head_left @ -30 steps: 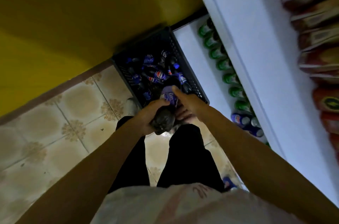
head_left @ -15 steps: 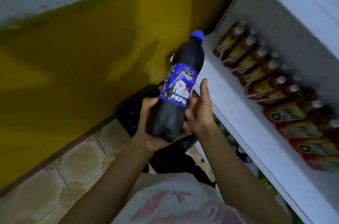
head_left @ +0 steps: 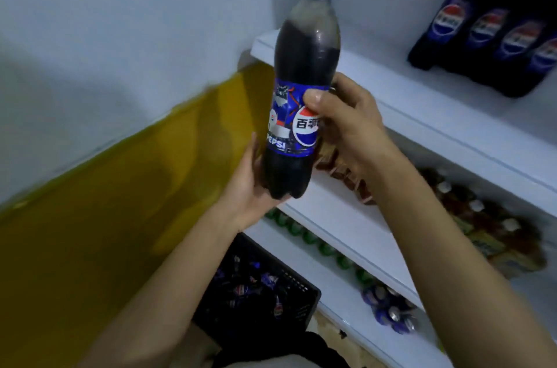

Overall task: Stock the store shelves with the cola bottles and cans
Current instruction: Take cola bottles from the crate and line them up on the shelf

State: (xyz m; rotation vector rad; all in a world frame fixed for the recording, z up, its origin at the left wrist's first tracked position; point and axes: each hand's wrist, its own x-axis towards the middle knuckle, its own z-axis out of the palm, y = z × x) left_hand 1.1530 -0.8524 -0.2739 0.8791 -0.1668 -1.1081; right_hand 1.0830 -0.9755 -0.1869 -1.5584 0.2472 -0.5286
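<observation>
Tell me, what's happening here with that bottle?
A person is stocking shelves. Both hands hold one cola bottle cap up: the left hand cups its base, the right hand grips its middle. It is not yet shelved. Bigger cola bottles stand on the upper shelf, and a black crate of more sits below.

Cola bottle [head_left: 304, 72] label — "PEPSI", plus "百事" on globe logo; shelf bottles' [head_left: 494, 33] labels blurred.
</observation>
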